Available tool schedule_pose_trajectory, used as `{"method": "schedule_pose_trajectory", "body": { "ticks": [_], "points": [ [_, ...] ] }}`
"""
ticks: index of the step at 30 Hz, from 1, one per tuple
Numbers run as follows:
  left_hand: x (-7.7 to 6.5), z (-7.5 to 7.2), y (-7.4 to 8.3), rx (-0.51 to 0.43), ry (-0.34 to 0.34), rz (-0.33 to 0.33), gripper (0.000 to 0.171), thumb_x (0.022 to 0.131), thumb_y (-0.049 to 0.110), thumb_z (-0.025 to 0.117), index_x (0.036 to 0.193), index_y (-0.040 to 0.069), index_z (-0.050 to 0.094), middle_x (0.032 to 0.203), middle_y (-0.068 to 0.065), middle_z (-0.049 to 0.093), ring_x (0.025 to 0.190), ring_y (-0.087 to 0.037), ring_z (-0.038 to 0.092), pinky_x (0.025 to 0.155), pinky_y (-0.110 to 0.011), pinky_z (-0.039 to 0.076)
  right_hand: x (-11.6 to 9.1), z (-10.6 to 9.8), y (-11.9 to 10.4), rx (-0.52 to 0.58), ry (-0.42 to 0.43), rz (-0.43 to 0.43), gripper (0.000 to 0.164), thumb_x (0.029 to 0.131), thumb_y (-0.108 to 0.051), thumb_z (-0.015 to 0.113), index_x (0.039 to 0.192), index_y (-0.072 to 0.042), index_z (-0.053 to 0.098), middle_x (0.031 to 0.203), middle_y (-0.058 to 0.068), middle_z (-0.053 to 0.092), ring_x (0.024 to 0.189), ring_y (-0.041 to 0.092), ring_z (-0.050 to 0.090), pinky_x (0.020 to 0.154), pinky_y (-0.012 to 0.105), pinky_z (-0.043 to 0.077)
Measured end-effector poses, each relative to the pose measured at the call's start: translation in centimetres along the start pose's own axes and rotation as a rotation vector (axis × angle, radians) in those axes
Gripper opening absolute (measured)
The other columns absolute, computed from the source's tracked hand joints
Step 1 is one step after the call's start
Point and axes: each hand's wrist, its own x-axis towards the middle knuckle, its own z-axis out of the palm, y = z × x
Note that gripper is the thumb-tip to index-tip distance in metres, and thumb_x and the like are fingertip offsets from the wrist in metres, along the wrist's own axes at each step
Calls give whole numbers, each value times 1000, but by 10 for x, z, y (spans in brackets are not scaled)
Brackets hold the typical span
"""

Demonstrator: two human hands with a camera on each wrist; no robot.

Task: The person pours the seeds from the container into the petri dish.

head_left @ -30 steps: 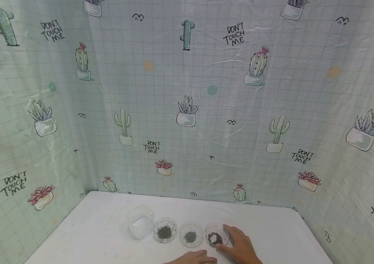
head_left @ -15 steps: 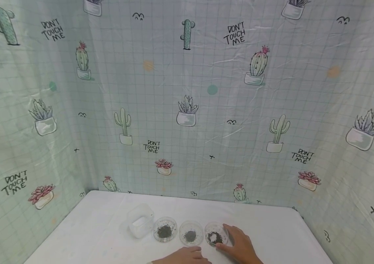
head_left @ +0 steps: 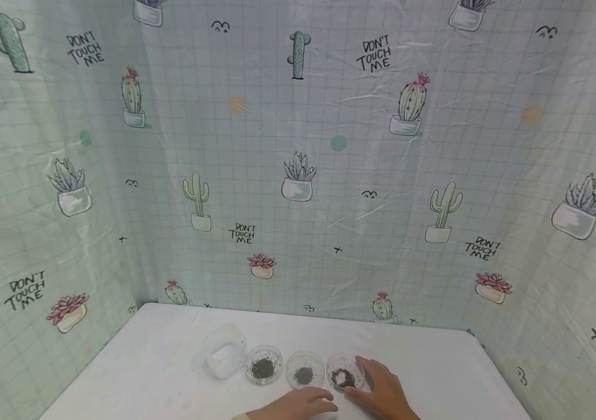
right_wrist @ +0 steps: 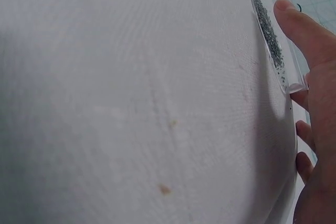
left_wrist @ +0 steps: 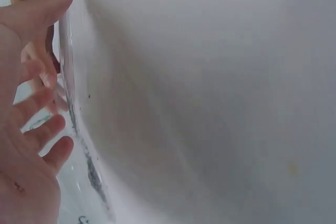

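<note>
In the head view, three clear round petri dishes stand in a row on the white table. The right petri dish (head_left: 349, 363) holds dark granules with a white patch. My right hand (head_left: 386, 389) holds its right side between thumb and fingers; the right wrist view shows the dish edge-on beside the thumb (right_wrist: 299, 22). The middle petri dish (head_left: 293, 366) contains a small heap of dark grey grains. Just in front of it is my left hand (head_left: 298, 403), fingers loosely bent and apart, holding nothing. Darker granules lie in the left petri dish (head_left: 275, 357).
Left of the dishes sits a clear plastic container (head_left: 224, 353) with a white patch on it. Behind and beside the white table (head_left: 171, 332) hangs a cactus-print curtain (head_left: 340, 175).
My left hand has moved left and slightly forward, from in front of the right dish to in front of the middle one. The right hand and the dishes have stayed in place.
</note>
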Motion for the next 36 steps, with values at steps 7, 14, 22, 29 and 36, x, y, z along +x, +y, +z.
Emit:
{"method": "schedule_pose_trajectory", "body": {
  "ticks": [7, 14, 22, 29, 36],
  "points": [
    [8, 10, 3, 47, -48, -29, 47, 96, 39, 38, 135, 12, 40, 135, -12, 45, 124, -20, 46, 99, -25, 44, -1, -1, 1, 1, 1, 3, 85, 63, -72, 61, 128, -18, 51, 127, 7, 55, 120, 33, 48, 94, 60, 38],
    [11, 12, 7, 30, -90, -32, 46, 96, 37, 40, 135, 11, 41, 132, -9, 49, 120, -15, 50, 93, -18, 46, 0, 2, 3, 14, -3, 2, 83, 64, -72, 60, 129, -20, 51, 128, 6, 55, 120, 32, 49, 95, 58, 39],
    [12, 3, 6, -33, -111, -101, 47, 95, 40, 41, 134, 13, 43, 132, -4, 50, 120, -13, 49, 97, -24, 45, 0, 0, 1, 9, -20, 21, 86, 63, -73, 60, 129, -17, 51, 128, 7, 55, 120, 34, 48, 95, 59, 38],
    [9, -8, 0, 73, -93, -127, 55, 91, 45, 48, 135, 13, 41, 135, -5, 47, 124, -16, 46, 100, -26, 43, 1, 1, 2, -9, -19, 33, 87, 62, -73, 60, 128, -17, 51, 128, 8, 55, 120, 35, 47, 94, 62, 36],
    [8, -19, -2, 82, -18, -227, 70, 81, 54, 57, 139, 22, 33, 138, -3, 42, 126, -18, 44, 99, -31, 45, 1, 2, 1, 10, -35, 57, 90, 61, -75, 60, 129, -16, 50, 130, 9, 54, 121, 35, 46, 97, 61, 35]
  ]
}}
